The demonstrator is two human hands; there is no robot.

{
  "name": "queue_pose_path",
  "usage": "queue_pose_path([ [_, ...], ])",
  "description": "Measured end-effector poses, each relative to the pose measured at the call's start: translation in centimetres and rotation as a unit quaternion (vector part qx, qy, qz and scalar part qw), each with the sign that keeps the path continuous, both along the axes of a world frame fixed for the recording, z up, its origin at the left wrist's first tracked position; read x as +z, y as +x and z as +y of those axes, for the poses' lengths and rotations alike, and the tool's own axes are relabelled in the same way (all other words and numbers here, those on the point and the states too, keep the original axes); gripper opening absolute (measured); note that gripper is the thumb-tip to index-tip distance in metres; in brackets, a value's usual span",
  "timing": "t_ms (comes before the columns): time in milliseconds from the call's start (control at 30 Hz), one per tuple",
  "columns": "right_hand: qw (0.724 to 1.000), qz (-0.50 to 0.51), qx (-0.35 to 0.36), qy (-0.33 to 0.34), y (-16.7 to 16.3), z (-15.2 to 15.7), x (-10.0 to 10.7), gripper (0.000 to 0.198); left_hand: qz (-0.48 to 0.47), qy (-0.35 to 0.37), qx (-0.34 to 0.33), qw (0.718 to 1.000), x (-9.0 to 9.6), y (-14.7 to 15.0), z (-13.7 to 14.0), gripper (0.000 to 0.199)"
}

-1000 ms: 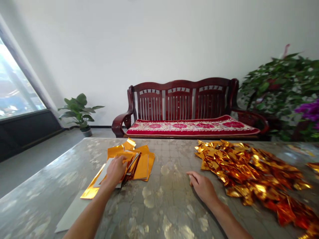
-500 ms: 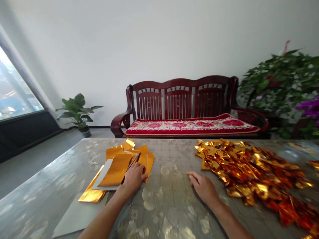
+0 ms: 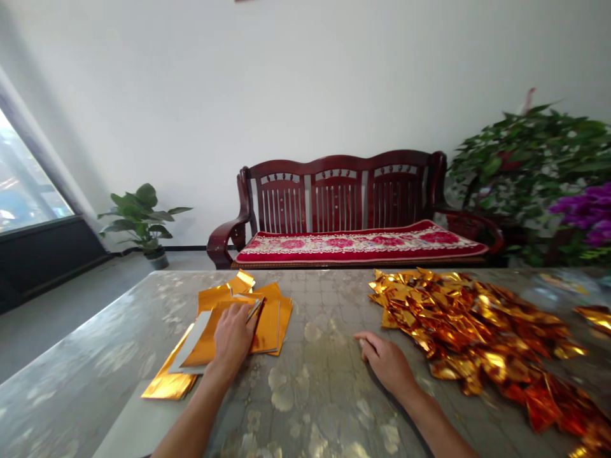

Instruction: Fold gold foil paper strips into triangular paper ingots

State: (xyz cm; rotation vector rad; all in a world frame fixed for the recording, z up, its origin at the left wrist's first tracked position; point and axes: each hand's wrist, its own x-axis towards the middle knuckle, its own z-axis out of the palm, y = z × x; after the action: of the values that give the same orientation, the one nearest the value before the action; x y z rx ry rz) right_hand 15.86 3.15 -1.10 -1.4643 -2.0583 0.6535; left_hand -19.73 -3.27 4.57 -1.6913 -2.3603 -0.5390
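Observation:
My left hand [image 3: 233,336] lies over a stack of gold foil paper [image 3: 268,324] on the left half of the table. Its fingers rest on the top gold sheet [image 3: 203,346], with the thumb apart at the sheet's right edge; the fingertips are partly hidden. A grey-white sheet edge [image 3: 187,353] shows under that gold sheet. My right hand [image 3: 389,361] rests on the table, its index finger stretched to the left and the other fingers curled in. Nothing shows in it. To its right spreads a heap of folded gold foil pieces [image 3: 458,318].
The patterned table [image 3: 305,407] fills the foreground. A pale flat sheet [image 3: 136,423] lies at its near left. Clear plastic [image 3: 556,289] lies at the far right. Behind the table stand a dark red wooden bench [image 3: 337,197] and potted plants [image 3: 143,219] at the sides.
My left hand has moved left, from beside the top gold sheet onto it. My right hand stays in place. The whole view has shifted slightly.

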Motion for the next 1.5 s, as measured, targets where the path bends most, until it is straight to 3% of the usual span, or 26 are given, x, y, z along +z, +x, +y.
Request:
queue_pose_path([
  [67, 1.0, -0.002, 0.0, -0.001, 0.0, 0.0, 0.0, 0.044, 0.025, -0.013, 0.069, 0.997, 0.2, -1.5, -0.1, 0.038],
  [133, 1.0, -0.005, -0.001, 0.0, 0.0, 0.0, 0.0, 0.044, 0.031, -0.069, 0.112, 0.991, 0.1, -3.0, -0.1, 0.042],
  [300, 1.0, -0.009, -0.003, 0.003, -0.1, 0.0, 0.0, 0.043, 0.005, -0.151, 0.133, 0.98, -0.7, -5.3, -0.2, 0.049],
  [600, 1.0, -0.009, -0.004, 0.007, 0.0, 0.0, -0.1, 0.043, 0.005, -0.125, 0.142, 0.982, -0.8, -4.6, -0.6, 0.029],
  [800, 1.0, -0.011, -0.001, 0.002, 0.1, 0.0, -0.2, 0.043, -0.017, -0.077, 0.122, 0.989, -0.9, -4.0, -1.4, 0.034],
  [900, 1.0, -0.01, 0.004, 0.003, 0.0, 0.0, -0.1, 0.044, -0.029, -0.028, 0.065, 0.997, -0.9, -2.8, -1.5, 0.031],
  [1000, 1.0, -0.012, 0.001, 0.004, 0.0, -0.1, 0.0, 0.043, -0.024, 0.056, -0.05, 0.997, -1.1, 0.2, -1.5, 0.028],
  [1167, 0.999, 0.026, 0.014, -0.016, 0.0, -1.0, 1.0, 0.041, -0.044, 0.125, -0.248, 0.96, -1.6, 6.8, -2.0, 0.031],
  [1267, 0.988, 0.115, 0.081, -0.065, -0.5, -2.2, 2.1, 0.047, -0.035, 0.171, -0.313, 0.934, -2.1, 10.5, -2.4, 0.026],
  [1400, 0.942, 0.242, 0.199, -0.118, -2.1, -3.3, 2.6, 0.053, -0.029, 0.23, -0.374, 0.898, -2.8, 14.0, -2.3, 0.018],
  [1500, 0.953, 0.256, 0.127, -0.097, -2.9, -3.2, 1.9, 0.039, -0.026, 0.22, -0.388, 0.894, -3.0, 14.8, -2.1, 0.013],
])
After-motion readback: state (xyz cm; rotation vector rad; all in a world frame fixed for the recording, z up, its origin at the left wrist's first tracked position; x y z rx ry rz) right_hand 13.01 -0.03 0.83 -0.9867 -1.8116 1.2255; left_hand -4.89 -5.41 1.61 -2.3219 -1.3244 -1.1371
